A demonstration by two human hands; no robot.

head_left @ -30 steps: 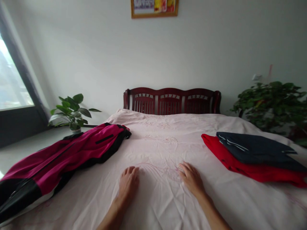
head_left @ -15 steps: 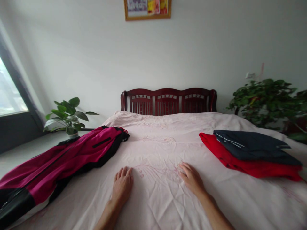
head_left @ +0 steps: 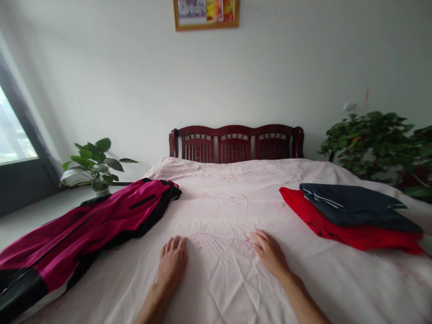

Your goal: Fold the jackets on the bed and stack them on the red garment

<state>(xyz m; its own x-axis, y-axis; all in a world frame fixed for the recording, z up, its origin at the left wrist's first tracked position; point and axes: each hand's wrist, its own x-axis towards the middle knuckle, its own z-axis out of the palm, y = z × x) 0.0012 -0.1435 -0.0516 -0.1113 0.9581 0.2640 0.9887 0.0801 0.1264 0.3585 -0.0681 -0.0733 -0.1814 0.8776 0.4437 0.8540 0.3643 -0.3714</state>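
Observation:
My left hand [head_left: 173,261] lies palm down on the pale pink bedsheet [head_left: 216,216], fingers stretched out and holding nothing. Resting on the same sheet, my right hand [head_left: 270,252] is also open and flat, beside a printed flower. To the left of my left hand is a magenta and black zip jacket [head_left: 91,220], spread lengthwise along the bed's left side. Off to the right of my right hand sits a folded dark navy garment [head_left: 351,202] with white piping, stacked on a folded red garment [head_left: 364,238]. Neither hand touches the clothes.
A dark red wooden headboard [head_left: 236,141] stands at the far end against the wall. A potted plant [head_left: 96,162] is at the left, near the window [head_left: 15,128]. Bushier plants [head_left: 367,141] stand at the right. Above hangs a framed picture [head_left: 206,15].
The view has shifted very slightly. Both hands stay in the same places on the sheet, and the clothes have not moved.

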